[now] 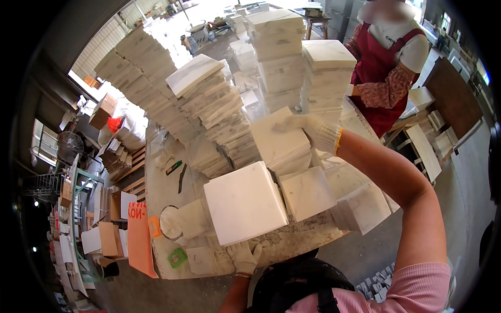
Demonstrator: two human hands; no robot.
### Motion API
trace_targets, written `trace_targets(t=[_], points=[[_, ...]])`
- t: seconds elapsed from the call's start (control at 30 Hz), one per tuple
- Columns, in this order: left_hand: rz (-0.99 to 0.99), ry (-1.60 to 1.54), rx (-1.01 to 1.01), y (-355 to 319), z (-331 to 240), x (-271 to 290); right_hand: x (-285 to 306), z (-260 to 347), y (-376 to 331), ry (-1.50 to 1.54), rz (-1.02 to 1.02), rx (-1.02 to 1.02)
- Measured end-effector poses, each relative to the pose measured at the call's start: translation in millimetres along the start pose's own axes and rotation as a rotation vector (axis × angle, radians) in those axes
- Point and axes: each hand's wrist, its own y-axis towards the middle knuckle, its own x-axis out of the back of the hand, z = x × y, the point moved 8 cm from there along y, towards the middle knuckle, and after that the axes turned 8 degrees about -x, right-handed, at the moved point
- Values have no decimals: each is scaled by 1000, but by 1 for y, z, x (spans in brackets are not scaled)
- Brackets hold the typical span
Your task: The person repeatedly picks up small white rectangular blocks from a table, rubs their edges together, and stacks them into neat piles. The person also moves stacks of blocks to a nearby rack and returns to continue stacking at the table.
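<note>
My right hand (312,129), in a white knit glove, reaches over a stack of pale marble tiles (279,138). Its fingers lie stretched across the top tile near the far edge; whether the thumb grips beneath is hidden. By the table's near edge is my left hand (244,257), also gloved, its fingers apart and nothing visible in it. Just beyond it sits a square stack of white tiles (242,203), its top face tilted toward me. Another tile block (308,193) stands close on the right of that stack.
Tall tile stacks (276,57) rise along the far side of the worktable (172,195). A cutter with a green-and-red handle (174,167), a dark strip (181,178) and a green object (177,257) lie on the left. A person in a red apron (383,78) stands at far right.
</note>
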Motion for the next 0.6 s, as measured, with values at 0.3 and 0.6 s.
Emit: trace_targets(t=[0.3,0.6], points=[[30,-50,21,3,-1,2,-4,3,-9,-5,11,27],[-70,-20,-33,7,-8,14,-3,3,-10,-30,-29,1]])
